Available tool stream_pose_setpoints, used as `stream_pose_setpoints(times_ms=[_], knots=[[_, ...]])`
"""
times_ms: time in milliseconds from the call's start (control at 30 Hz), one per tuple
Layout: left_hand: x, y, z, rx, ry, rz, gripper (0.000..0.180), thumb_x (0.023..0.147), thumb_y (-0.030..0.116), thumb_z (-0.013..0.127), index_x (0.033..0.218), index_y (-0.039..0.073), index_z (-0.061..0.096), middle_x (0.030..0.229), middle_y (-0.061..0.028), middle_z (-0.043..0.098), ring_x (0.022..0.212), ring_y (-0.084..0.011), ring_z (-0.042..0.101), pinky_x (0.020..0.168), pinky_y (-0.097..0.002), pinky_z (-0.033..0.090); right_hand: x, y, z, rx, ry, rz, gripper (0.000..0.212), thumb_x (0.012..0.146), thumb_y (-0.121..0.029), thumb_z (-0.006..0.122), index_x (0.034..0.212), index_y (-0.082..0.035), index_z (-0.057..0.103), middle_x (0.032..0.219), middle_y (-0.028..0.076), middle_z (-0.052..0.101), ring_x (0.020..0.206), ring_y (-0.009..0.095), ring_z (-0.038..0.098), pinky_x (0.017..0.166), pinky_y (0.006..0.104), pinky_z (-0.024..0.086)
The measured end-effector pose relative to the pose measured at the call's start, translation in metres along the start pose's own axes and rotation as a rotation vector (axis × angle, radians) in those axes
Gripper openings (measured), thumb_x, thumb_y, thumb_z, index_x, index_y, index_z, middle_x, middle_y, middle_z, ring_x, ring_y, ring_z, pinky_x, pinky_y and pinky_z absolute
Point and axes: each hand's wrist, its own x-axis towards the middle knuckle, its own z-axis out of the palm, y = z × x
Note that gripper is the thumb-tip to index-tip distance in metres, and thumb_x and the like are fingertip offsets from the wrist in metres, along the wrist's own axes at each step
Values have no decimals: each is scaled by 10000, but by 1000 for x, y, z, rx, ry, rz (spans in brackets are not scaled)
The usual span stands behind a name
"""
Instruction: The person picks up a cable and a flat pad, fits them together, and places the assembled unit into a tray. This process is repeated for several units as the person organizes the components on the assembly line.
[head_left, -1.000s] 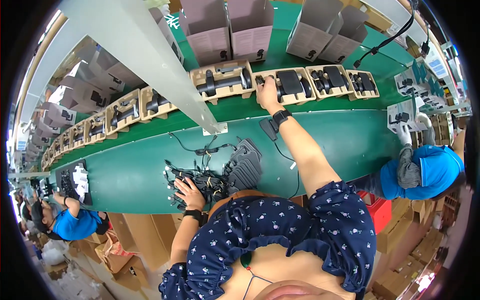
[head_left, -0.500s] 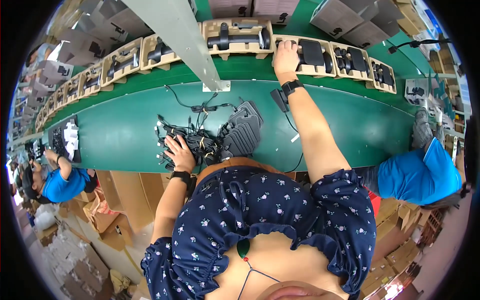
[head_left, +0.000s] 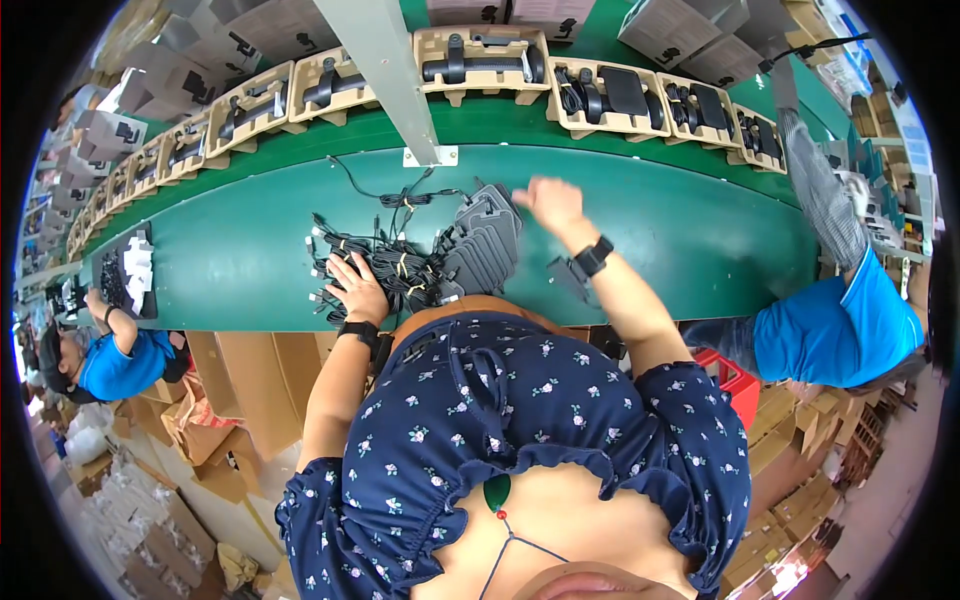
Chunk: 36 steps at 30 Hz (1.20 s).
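My left hand [head_left: 358, 290] lies with its fingers spread on a heap of black cables [head_left: 405, 268], several of them tied in bundles. Right of the heap is an overlapping stack of flat dark grey plates [head_left: 485, 250]. Beside the upper right edge of that stack my right hand [head_left: 553, 204] hovers over the table, fingers pointing left and smeared by motion; I see nothing plainly in it. Beyond it stands a moulded tan tray [head_left: 600, 128] holding a coiled black cable [head_left: 570, 92], a black flat plate [head_left: 624, 92] and other dark parts.
A row of similar tan trays [head_left: 250, 138] runs along the green belt. A grey metal post [head_left: 385, 75] rises from the green table [head_left: 230, 250]. A dark box-shaped thing [head_left: 570, 278] hangs by my right wrist. Co-workers in blue shirts stand left and right, one sleeved arm [head_left: 825, 185] reaching the belt.
My right hand has left the tan tray and come back toward the stack of plates. The coiled cable in that tray now shows. My left hand stays on the cables. The right co-worker's arm has reached forward.
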Motion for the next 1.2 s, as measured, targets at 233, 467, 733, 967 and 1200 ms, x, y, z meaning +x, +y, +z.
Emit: stream_pose_setpoints(times_ms=[233,467,733,967,1200], knots=[[7,2,8,-6,0,1,752,769,128,459,1365,-34,30,1373,-352,-41,1292,-482,-19,957,-638,163,-43,-13,45,516,-438,301,364,787,-324,624,932,-18,490,694,118,606,639,249,601,586,371,460],[6,1,-1,-25,-45,-5,714,785,113,451,1372,-12,65,1373,-354,-47,1287,-490,-35,966,-633,138,-50,-26,11,401,206,-17,343,804,-119,547,1142,-152,507,649,86,537,595,263,544,542,363,433],[13,-1,19,2,44,0,774,756,139,486,1366,-29,40,1372,-355,-33,1290,-484,-20,959,-637,159,-37,0,-7,400,95,-55,243,836,-172,512,1056,-125,603,707,119,618,660,266,590,635,356,448],[11,0,11,-31,-12,-17,780,750,129,496,1367,-26,44,1375,-348,-46,1294,-477,-20,964,-630,156,1,-11,-31,399,275,43,183,790,-248,601,901,-103,591,720,96,618,692,256,601,627,351,461],[6,3,3,20,-12,-12,699,789,121,442,1371,-19,82,1374,-356,-10,1288,-491,-2,957,-638,159,103,4,-83,466,685,97,282,835,-292,558,795,-37,446,627,155,530,644,340,548,575,407,405]])
